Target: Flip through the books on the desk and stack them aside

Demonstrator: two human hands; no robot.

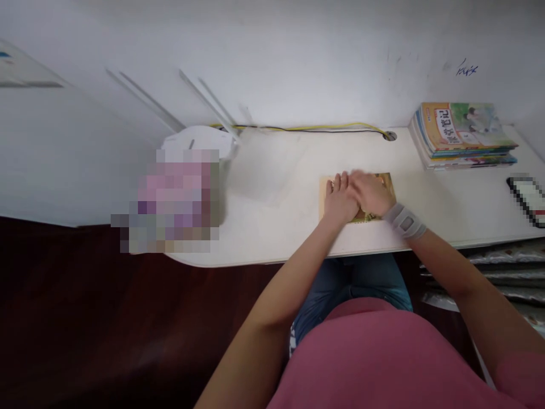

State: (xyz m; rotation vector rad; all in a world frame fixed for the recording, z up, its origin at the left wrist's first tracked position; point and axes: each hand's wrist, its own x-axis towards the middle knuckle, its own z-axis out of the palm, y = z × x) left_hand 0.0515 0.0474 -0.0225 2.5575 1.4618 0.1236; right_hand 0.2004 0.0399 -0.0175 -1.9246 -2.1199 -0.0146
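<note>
A small yellow-brown book [385, 180] lies flat on the white desk [272, 227] in front of me. Both hands rest on its cover. My left hand [339, 199] lies flat on the left part of the book with its fingers stretched out together. My right hand [370, 192] overlaps it from the right and covers the middle of the cover; its fingers are smeared by motion. A grey band [404, 221] sits on my right wrist.
A stack of books [462, 136] stands at the desk's back right. A phone [528, 199] lies at the right edge. A yellow cable [306, 127] runs along the wall to a grommet [389, 136]. A white object with rods [200, 139] and a blurred item [170, 199] stand at the left.
</note>
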